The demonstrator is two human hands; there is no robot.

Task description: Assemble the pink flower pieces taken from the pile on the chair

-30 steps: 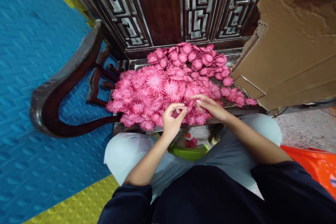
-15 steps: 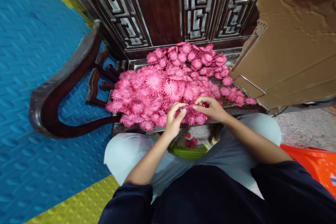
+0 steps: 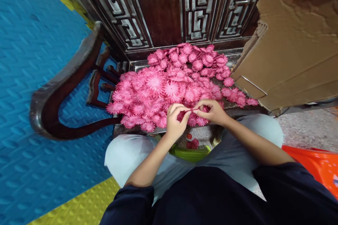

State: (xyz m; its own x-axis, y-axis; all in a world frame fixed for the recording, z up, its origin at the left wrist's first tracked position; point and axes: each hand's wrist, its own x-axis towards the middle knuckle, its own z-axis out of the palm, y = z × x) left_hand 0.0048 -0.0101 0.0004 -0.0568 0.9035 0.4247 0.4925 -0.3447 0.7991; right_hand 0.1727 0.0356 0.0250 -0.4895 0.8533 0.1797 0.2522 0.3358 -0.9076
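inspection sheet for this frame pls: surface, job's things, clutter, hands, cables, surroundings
Surface: dark wooden chair seat, mostly covered; carved backrest behind it.
Job's things: heap of pink flower pieces on the seat; one small pink piece pinched between both hands at the heap's near edge.
Clutter: green container with a few pink and red bits below the seat edge, between the knees.
Hands: left hand and right hand meet fingertip to fingertip, fingers closed on the small pink piece.
Cables: nothing seen.
Surroundings: cardboard box at right; orange plastic thing lower right; blue and yellow foam mat at left; curved armrest.
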